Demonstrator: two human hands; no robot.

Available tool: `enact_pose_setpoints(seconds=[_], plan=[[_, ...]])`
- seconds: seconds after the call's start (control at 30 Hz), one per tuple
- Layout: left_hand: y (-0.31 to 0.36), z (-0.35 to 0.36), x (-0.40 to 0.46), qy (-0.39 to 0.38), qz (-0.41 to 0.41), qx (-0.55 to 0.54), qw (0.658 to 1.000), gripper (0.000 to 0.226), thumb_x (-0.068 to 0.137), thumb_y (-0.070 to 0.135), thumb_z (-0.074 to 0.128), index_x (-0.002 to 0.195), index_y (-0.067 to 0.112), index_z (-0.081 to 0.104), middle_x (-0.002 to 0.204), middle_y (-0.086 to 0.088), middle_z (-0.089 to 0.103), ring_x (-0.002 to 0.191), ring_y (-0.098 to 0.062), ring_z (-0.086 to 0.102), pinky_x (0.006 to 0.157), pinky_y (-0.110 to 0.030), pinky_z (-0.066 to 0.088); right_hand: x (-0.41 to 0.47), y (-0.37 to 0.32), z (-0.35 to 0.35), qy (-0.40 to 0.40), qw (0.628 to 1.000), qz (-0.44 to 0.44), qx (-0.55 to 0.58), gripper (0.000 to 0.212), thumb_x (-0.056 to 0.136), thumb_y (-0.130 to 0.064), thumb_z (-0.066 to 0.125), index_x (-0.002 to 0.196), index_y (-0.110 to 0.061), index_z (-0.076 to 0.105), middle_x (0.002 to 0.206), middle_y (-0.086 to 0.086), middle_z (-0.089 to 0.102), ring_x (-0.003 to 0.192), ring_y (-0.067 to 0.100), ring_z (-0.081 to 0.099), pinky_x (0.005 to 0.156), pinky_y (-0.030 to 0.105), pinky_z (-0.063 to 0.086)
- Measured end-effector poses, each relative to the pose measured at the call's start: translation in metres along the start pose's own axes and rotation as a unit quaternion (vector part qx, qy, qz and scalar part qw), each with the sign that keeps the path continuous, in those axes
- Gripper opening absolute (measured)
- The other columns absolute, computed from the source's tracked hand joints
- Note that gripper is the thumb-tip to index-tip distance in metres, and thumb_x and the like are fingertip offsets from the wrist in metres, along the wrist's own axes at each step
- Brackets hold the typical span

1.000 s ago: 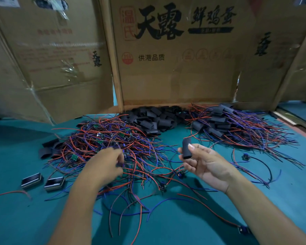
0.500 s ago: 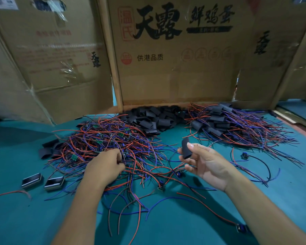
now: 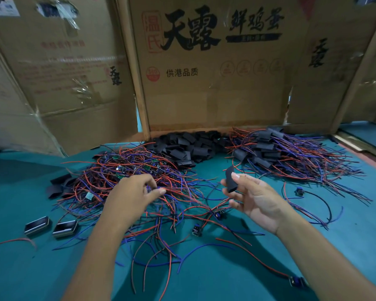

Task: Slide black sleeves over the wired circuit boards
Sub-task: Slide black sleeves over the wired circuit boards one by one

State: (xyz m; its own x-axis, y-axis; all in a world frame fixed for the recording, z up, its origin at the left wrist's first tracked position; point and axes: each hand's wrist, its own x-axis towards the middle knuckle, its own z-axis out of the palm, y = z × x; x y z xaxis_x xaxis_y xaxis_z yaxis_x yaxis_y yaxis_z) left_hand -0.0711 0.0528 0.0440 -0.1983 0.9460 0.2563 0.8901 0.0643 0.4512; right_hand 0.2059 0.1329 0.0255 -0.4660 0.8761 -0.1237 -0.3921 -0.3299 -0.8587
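Note:
A black sleeve (image 3: 230,179) stands upright, pinched between thumb and fingers of my right hand (image 3: 255,198). My left hand (image 3: 131,195) pinches a bundle of red and blue wires (image 3: 174,191) at the near edge of the pile of unsleeved wired circuit boards (image 3: 122,170); the board at the end of those wires is hidden by my fingers. A heap of loose black sleeves (image 3: 187,146) lies at the back centre. To its right lies a pile of sleeved boards with wires (image 3: 280,155).
Cardboard boxes (image 3: 204,72) wall off the back of the teal table (image 3: 226,279). Two small dark rectangular cases (image 3: 50,227) lie at the near left. A few flat black sleeves (image 3: 59,185) lie left of the wire pile. Loose wires with small connectors (image 3: 197,230) trail toward me.
My left hand has lifted slightly and drawn wires rightward out of the pile. My right hand stays almost still, holding the sleeve.

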Motion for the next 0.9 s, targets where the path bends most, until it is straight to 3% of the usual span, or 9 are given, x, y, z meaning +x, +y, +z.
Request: enact_pose_setpoints(seconds=[0.07, 0.2, 0.37, 0.43, 0.5, 0.57, 0.63, 0.73, 0.9], plan=[[0.014, -0.006, -0.004, 0.014, 0.018, -0.136, 0.991, 0.019, 0.089, 0.041, 0.069, 0.084, 0.023, 0.064, 0.052, -0.003, 0.064, 0.039, -0.008, 0.050, 0.045, -0.022, 0.041, 0.000, -0.006, -0.003, 0.025, 0.999, -0.025, 0.012, 0.035, 0.072, -0.028, 0.072, 0.102, -0.013, 0.062, 0.099, 0.007, 0.072, 0.072, 0.015, 0.068, 0.052, 0.023, 0.053], [0.042, -0.011, -0.013, -0.011, 0.003, -0.428, 0.904, 0.032, 0.083, 0.029, 0.071, 0.098, 0.004, 0.060, 0.075, -0.016, 0.074, 0.050, -0.022, 0.066, 0.044, -0.025, 0.048, 0.002, -0.017, -0.014, 0.069, 0.994, -0.074, 0.046, 0.036, 0.072, -0.029, 0.072, 0.104, -0.015, 0.065, 0.102, 0.004, 0.073, 0.075, 0.013, 0.069, 0.053, 0.022, 0.053], [0.056, -0.004, -0.016, -0.070, -0.006, -0.627, 0.776, 0.030, 0.084, 0.010, 0.069, 0.110, 0.003, 0.055, 0.104, -0.028, 0.071, 0.072, -0.027, 0.072, 0.057, -0.027, 0.058, 0.004, -0.023, -0.022, 0.092, 0.988, -0.095, 0.084, 0.036, 0.072, -0.026, 0.073, 0.104, -0.013, 0.066, 0.101, 0.006, 0.073, 0.077, 0.014, 0.070, 0.056, 0.022, 0.055], [0.059, -0.003, -0.016, -0.089, -0.010, -0.677, 0.731, 0.026, 0.088, 0.012, 0.062, 0.111, 0.004, 0.054, 0.111, -0.028, 0.069, 0.073, -0.027, 0.072, 0.059, -0.029, 0.059, 0.004, -0.022, -0.022, 0.091, 0.988, -0.094, 0.083, 0.033, 0.072, -0.025, 0.073, 0.102, -0.012, 0.067, 0.100, 0.006, 0.072, 0.076, 0.015, 0.069, 0.057, 0.023, 0.055], [0.062, -0.001, -0.016, -0.063, -0.020, -0.684, 0.727, 0.025, 0.085, 0.014, 0.064, 0.106, 0.005, 0.055, 0.110, -0.028, 0.069, 0.072, -0.025, 0.072, 0.058, -0.027, 0.059, 0.002, -0.021, -0.020, 0.084, 0.989, -0.095, 0.075, 0.031, 0.073, -0.023, 0.073, 0.101, -0.011, 0.067, 0.099, 0.008, 0.072, 0.076, 0.016, 0.068, 0.058, 0.023, 0.055], [0.064, 0.002, -0.015, -0.010, -0.028, -0.662, 0.749, 0.029, 0.078, 0.013, 0.070, 0.103, 0.006, 0.055, 0.106, -0.025, 0.071, 0.073, -0.025, 0.072, 0.057, -0.025, 0.058, 0.001, -0.020, -0.019, 0.080, 0.989, -0.111, 0.051, 0.033, 0.071, -0.019, 0.074, 0.102, -0.009, 0.066, 0.097, 0.010, 0.072, 0.076, 0.018, 0.067, 0.061, 0.022, 0.056], [0.064, 0.003, -0.012, 0.044, -0.039, -0.654, 0.754, 0.034, 0.076, 0.013, 0.071, 0.102, 0.010, 0.050, 0.102, -0.020, 0.074, 0.074, -0.023, 0.073, 0.058, -0.026, 0.059, 0.000, -0.017, -0.017, 0.084, 0.985, -0.138, -0.052, 0.034, 0.073, -0.012, 0.076, 0.105, -0.006, 0.065, 0.092, 0.007, 0.073, 0.076, 0.016, 0.067, 0.067, 0.021, 0.056], [0.055, 0.002, -0.006, 0.093, -0.070, -0.680, 0.724, 0.035, 0.078, 0.014, 0.069, 0.107, 0.012, 0.050, 0.108, -0.013, 0.075, 0.083, -0.020, 0.074, 0.066, -0.028, 0.061, -0.001, -0.011, -0.017, 0.076, 0.907, -0.200, -0.363, 0.028, 0.077, -0.009, 0.079, 0.103, -0.014, 0.069, 0.089, -0.002, 0.074, 0.079, 0.007, 0.067, 0.078, 0.018, 0.054], [0.041, 0.002, -0.002, 0.099, -0.112, -0.724, 0.673, 0.034, 0.079, 0.017, 0.069, 0.111, 0.009, 0.060, 0.111, -0.006, 0.074, 0.089, -0.016, 0.073, 0.068, -0.025, 0.059, -0.002, 0.001, -0.012, -0.005, 0.780, -0.222, -0.586, 0.036, 0.076, -0.021, 0.083, 0.103, -0.034, 0.062, 0.096, -0.018, 0.069, 0.091, -0.007, 0.062, 0.082, 0.006, 0.043]])
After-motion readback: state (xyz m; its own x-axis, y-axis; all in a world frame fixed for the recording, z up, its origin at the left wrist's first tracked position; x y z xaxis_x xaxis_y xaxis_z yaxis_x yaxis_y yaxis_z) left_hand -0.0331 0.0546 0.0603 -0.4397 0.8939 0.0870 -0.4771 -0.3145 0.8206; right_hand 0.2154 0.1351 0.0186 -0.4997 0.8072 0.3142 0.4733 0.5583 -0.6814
